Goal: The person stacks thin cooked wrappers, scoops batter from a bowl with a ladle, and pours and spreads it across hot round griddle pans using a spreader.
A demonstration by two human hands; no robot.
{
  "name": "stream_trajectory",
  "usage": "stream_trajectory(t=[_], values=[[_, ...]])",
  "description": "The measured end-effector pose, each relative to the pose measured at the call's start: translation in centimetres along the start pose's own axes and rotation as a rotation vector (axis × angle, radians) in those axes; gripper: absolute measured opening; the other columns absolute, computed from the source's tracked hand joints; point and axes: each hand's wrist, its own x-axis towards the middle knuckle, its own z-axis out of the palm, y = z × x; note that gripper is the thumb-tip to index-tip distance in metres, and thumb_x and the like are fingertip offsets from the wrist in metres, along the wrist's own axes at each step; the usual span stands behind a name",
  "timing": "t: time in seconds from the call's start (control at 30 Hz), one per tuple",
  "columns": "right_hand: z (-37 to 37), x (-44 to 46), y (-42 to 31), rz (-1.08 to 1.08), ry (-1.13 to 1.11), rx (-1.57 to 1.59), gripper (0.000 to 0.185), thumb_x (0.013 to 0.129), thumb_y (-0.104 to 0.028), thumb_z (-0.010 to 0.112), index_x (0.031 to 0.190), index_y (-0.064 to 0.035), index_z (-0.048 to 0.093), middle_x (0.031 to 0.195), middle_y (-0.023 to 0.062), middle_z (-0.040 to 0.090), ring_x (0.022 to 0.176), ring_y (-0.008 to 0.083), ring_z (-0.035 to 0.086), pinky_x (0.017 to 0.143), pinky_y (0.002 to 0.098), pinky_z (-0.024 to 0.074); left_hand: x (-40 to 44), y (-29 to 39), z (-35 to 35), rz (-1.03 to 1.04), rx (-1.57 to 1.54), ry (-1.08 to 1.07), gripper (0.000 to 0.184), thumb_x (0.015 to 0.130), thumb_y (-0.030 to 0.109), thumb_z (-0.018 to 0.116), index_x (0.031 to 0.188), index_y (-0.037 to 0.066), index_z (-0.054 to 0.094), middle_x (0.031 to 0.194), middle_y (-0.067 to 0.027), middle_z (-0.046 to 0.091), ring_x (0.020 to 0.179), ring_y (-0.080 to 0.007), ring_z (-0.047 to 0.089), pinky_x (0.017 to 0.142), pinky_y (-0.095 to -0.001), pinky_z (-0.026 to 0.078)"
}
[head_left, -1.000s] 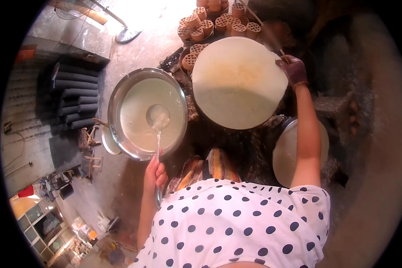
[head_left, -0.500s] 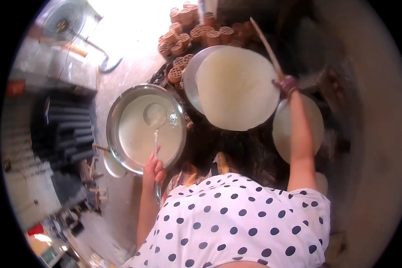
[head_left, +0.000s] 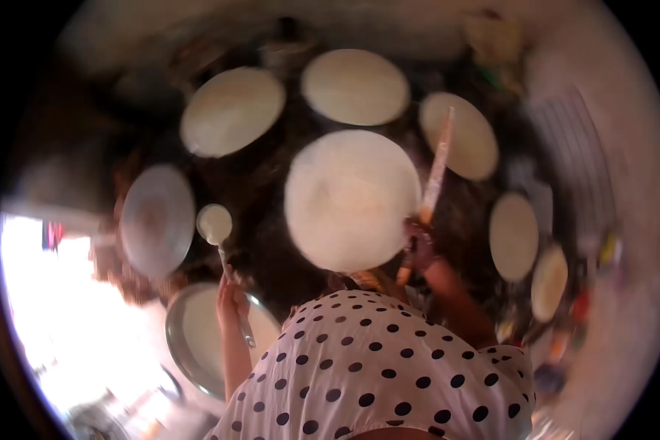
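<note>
My left hand (head_left: 232, 302) is closed round the handle of a ladle (head_left: 215, 224), whose bowl is full of pale batter. The ladle is up beyond the rim of a wide metal basin (head_left: 174, 339) of the same batter. My right hand (head_left: 421, 246), in a dark reddish covering, grips a long flat wooden stick (head_left: 438, 169) that points away from me. Beside that hand, touching it, is a large round pale sheet of cooked batter (head_left: 352, 199). Whether the fingers also pinch its edge cannot be made out.
A bare grey round griddle (head_left: 158, 220) is at the left. Round pans with pale batter stand in an arc: far left (head_left: 233, 111), far middle (head_left: 355, 86), far right (head_left: 468, 143) and right (head_left: 513, 236). Reddish clay pieces (head_left: 114, 268) lie behind the basin.
My view has turned to the right. The round sheet has come off the griddle and is nearer my body. The ladle has risen out of the basin, full of batter.
</note>
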Motion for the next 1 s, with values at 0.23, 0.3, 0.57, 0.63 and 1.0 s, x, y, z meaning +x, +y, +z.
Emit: stream_trajectory(t=[0.23, 0.3, 0.57, 0.63, 1.0], values=[[-39.4, -13.5, -2.1, -0.005, 0.693, -0.669, 0.047, 0.088, -0.039, 0.054, 0.128, -0.0133, 0.049, 0.113, 0.0138, 0.060, 0.094, 0.0300, 0.059, 0.085, 0.0408, 0.0460, 5.3, -7.4, 15.2, -0.478, 0.149, -0.327, 0.036, 0.099, 0.021, 0.040, 0.134, 0.014, 0.043, 0.058, 0.0043, 0.031, 0.038, -0.0057, 0.028, 0.032, -0.0199, 0.025], [-45.9, -16.1, -6.1, 0.048, 0.902, -1.737, 0.039, 0.091, -0.038, 0.049, 0.128, -0.0261, 0.052, 0.104, 0.0159, 0.064, 0.078, 0.0334, 0.063, 0.070, 0.0422, 0.0517, 5.0, -9.3, 19.5, -0.575, 0.197, -0.421, 0.035, 0.099, 0.022, 0.040, 0.133, 0.014, 0.044, 0.058, 0.0047, 0.032, 0.037, -0.0055, 0.030, 0.032, -0.0193, 0.027], [-53.5, -15.6, -5.3, 0.063, 0.955, -1.808, 0.020, 0.091, -0.032, 0.049, 0.095, -0.0191, 0.064, 0.092, 0.0065, 0.063, 0.082, 0.0261, 0.064, 0.070, 0.0384, 0.0514, -0.7, -21.0, 28.9, -0.667, 0.370, -0.422, 0.035, 0.101, 0.021, 0.036, 0.134, 0.011, 0.042, 0.058, 0.0048, 0.037, 0.038, -0.0046, 0.033, 0.032, -0.0206, 0.030], [-55.8, -16.1, 0.5, 0.075, 1.029, -1.750, 0.014, 0.088, -0.025, 0.052, 0.093, -0.0195, 0.063, 0.088, 0.0063, 0.060, 0.081, 0.0264, 0.063, 0.067, 0.0392, 0.0514, -2.7, -22.7, 31.4, -0.661, 0.460, -0.381, 0.036, 0.101, 0.021, 0.035, 0.135, 0.011, 0.040, 0.058, 0.0047, 0.036, 0.037, -0.0048, 0.034, 0.033, -0.0203, 0.030], [-58.9, -17.0, 16.2, 0.604, 0.951, -1.206, 0.020, 0.080, -0.014, 0.056, 0.098, -0.0174, 0.064, 0.104, 0.0079, 0.059, 0.102, 0.0263, 0.059, 0.085, 0.0384, 0.0494, -7.7, -24.7, 33.4, -0.650, 0.339, -0.263, 0.030, 0.101, 0.022, 0.036, 0.126, 0.011, 0.048, 0.056, 0.0053, 0.034, 0.035, -0.0043, 0.031, 0.029, -0.0190, 0.028]])
